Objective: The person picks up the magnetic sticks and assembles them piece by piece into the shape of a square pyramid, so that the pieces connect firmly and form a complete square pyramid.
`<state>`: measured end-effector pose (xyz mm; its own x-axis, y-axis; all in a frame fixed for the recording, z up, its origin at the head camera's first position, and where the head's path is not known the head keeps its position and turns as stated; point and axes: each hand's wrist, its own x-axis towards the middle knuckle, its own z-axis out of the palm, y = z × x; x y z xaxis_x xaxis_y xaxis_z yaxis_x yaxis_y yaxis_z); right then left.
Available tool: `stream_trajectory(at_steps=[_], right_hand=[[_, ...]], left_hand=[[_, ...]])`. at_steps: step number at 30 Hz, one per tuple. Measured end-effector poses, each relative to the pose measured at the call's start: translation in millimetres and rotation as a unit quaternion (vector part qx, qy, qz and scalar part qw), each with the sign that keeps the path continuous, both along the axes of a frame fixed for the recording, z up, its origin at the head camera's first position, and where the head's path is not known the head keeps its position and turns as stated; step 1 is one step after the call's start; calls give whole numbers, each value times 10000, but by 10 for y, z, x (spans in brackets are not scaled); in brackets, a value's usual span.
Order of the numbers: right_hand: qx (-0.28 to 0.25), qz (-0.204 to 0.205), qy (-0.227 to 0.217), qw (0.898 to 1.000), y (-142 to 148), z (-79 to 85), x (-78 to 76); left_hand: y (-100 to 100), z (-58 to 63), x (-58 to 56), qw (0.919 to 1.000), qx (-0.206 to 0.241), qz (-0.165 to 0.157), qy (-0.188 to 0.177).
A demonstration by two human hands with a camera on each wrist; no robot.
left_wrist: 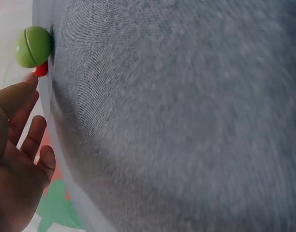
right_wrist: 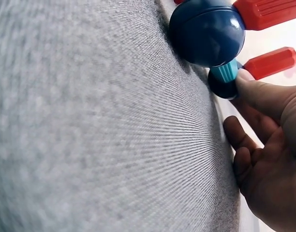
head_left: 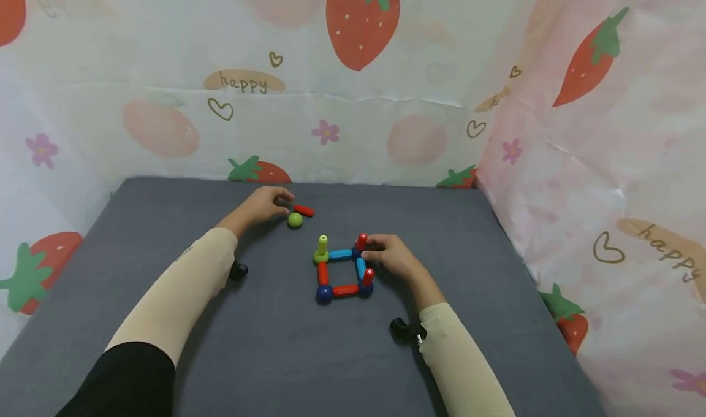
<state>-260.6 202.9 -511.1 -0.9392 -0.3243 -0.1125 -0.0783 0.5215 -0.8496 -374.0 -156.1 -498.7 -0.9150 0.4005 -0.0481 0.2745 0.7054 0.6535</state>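
My left hand (head_left: 263, 205) reaches to the far side of the table with fingers spread and loosely bent. Close by its fingertips lie a green ball (head_left: 295, 221) and a loose red rod (head_left: 304, 211). In the left wrist view, the thumb and fingers hang just short of the green ball (left_wrist: 34, 47). My right hand (head_left: 393, 254) holds the far right corner of a square of magnetic rods and balls, thumb against its navy ball (right_wrist: 222, 87). An upright red rod (head_left: 361, 241) stands on that ball. The index fingertip is mostly hidden behind the thumb in the right wrist view.
The square has red rods (head_left: 345, 290) at front and left, blue rods (head_left: 340, 254) at back and right. A yellow-green rod (head_left: 323, 243) stands on its green corner ball (head_left: 320, 257). Grey cloth covers the table (head_left: 265, 355); a strawberry-print curtain (head_left: 342, 122) hangs behind.
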Motion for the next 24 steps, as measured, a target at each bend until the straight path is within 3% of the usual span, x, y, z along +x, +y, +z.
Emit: stream_trajectory(at_steps=[8,24], right_hand=[[-63,-81,-78,9999,-2,5,2],[-65,-94,-69,9999,0,-3,1]], left_hand=[[93,-73,-19,9999,-45,-121,-101],[187,-141,-47,9996,-148,145,203]])
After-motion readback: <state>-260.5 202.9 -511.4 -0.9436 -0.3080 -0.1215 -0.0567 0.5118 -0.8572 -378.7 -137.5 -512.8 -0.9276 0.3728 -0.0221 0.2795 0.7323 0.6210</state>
